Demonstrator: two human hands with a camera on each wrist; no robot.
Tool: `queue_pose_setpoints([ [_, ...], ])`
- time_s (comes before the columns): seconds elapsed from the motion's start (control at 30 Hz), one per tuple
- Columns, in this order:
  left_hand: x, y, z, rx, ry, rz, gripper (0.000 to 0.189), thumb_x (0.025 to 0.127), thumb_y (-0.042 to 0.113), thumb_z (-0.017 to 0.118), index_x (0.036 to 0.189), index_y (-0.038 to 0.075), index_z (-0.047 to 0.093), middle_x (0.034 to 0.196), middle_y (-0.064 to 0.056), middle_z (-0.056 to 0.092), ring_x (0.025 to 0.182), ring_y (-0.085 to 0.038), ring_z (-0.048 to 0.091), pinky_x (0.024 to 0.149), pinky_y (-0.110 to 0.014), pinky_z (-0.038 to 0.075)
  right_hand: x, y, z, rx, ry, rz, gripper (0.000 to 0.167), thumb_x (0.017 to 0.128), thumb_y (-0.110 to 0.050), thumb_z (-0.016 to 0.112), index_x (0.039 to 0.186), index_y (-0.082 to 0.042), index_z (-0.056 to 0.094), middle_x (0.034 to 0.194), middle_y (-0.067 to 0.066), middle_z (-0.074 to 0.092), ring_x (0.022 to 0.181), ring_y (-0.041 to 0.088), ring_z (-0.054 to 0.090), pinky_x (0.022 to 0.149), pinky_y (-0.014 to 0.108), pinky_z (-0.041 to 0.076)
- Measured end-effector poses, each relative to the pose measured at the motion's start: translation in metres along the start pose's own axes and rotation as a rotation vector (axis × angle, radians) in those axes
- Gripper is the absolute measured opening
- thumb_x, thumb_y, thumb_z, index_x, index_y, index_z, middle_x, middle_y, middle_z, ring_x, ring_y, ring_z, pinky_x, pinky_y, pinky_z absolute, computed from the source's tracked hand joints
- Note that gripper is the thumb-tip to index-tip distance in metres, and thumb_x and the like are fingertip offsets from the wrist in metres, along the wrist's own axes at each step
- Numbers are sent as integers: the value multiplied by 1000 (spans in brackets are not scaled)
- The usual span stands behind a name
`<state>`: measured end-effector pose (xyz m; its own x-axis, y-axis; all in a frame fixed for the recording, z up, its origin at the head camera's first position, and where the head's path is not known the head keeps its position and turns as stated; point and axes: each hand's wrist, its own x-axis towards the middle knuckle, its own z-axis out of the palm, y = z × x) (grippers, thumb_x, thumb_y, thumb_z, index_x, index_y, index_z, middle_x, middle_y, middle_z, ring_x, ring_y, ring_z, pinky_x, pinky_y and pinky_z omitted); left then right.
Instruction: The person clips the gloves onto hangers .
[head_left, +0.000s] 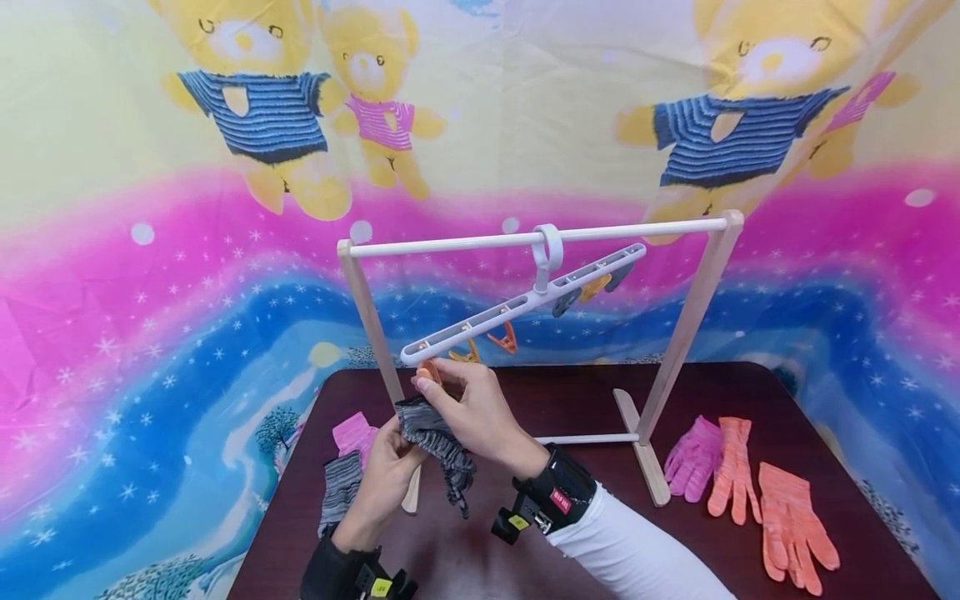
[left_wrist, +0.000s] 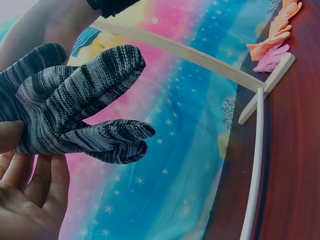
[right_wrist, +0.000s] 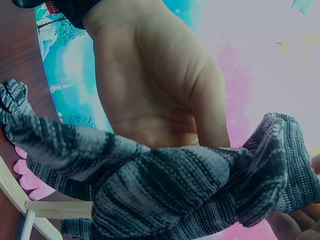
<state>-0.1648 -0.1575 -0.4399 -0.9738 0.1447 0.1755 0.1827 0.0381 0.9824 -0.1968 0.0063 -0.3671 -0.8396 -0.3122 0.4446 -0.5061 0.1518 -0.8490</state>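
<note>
A black-and-grey striped knit glove (head_left: 431, 429) hangs below the left end of a white clip hanger (head_left: 517, 307). My left hand (head_left: 386, 471) pinches the glove's edge between thumb and fingers; its fingers (left_wrist: 50, 180) lie under the knit in the left wrist view. With my right hand (head_left: 483, 408) I grip an orange clip (head_left: 428, 372) at the hanger's lower left end. In the right wrist view the glove (right_wrist: 165, 185) covers my right fingertips, so the clip's jaws are hidden. The hanger tilts, left end down, and its hook ring (head_left: 549, 246) loops over the rod.
A wooden stand (head_left: 678, 333) with a white top rod (head_left: 450, 244) stands on the dark table (head_left: 510, 533). More clips (head_left: 502, 337) hang along the hanger. Pink (head_left: 693, 458) and orange gloves (head_left: 797, 525) lie at right; another striped glove (head_left: 341, 487) and a pink one (head_left: 352, 432) lie at left.
</note>
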Motion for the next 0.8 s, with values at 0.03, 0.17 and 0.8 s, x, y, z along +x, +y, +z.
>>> queue_pose_setpoints([
  [0.03, 0, 0, 0, -1, -1, 2, 37, 100, 7, 60, 136, 3, 54, 105, 13, 75, 105, -5, 68, 93, -23, 52, 0, 0, 0, 0, -2, -1, 33, 100, -23, 64, 129, -9, 68, 115, 8, 76, 104, 17, 75, 88, 28, 59],
  [0.17, 0, 0, 0, -10, 1, 3, 36, 99, 7, 60, 135, 3, 54, 104, 14, 75, 105, -4, 68, 93, -22, 52, 1, 1, 0, 1, -9, 4, 34, 99, -23, 65, 130, -9, 67, 116, 8, 76, 105, 18, 74, 88, 28, 58],
  [0.8, 0, -11, -7, -69, -33, 56, 32, 100, 2, 57, 131, 7, 57, 99, 10, 73, 91, -1, 65, 81, -23, 53, 3, 4, 5, 2, -2, 68, 38, 97, -24, 68, 132, -9, 66, 118, 7, 76, 109, 19, 74, 92, 33, 58],
])
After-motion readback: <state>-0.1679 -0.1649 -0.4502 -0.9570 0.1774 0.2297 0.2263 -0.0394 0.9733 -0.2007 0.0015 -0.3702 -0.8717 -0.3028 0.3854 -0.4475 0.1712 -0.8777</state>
